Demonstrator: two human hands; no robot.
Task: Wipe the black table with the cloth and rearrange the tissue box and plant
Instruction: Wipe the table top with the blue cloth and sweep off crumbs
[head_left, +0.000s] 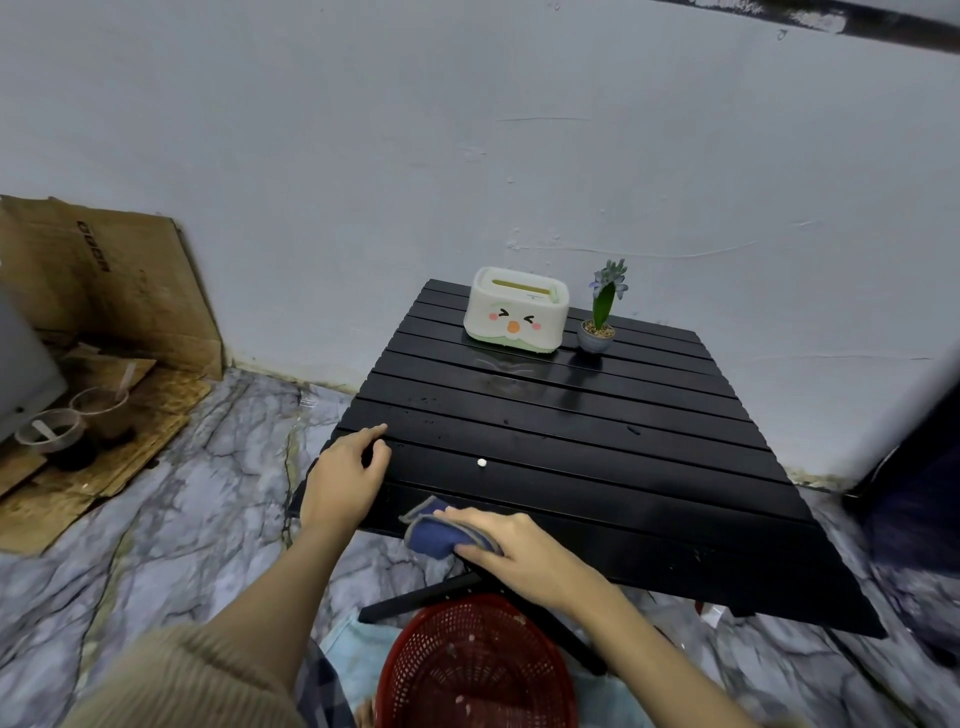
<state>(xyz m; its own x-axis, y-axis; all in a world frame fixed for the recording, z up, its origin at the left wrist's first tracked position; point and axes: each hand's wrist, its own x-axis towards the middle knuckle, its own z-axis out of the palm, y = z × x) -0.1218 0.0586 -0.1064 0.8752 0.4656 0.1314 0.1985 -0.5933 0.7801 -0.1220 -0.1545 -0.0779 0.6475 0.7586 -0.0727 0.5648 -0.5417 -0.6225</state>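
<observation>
The black slatted table (597, 447) stands against the pale wall. At its far edge sit a white tissue box (514, 312) with a cartoon face and, just to its right, a small potted plant (600, 312) with blue flowers. My right hand (509, 545) presses a blue cloth (436, 530) flat on the table's near left corner. My left hand (348, 473) rests on the table's left edge, fingers loosely curled, holding nothing. A small white crumb (481, 462) lies on a slat between my hands.
A red plastic basket (472, 670) sits on the floor under the table's near edge. Flattened cardboard (104, 291) with two cups (78, 421) lies at the left by the wall. A dark object (919, 467) stands at the right.
</observation>
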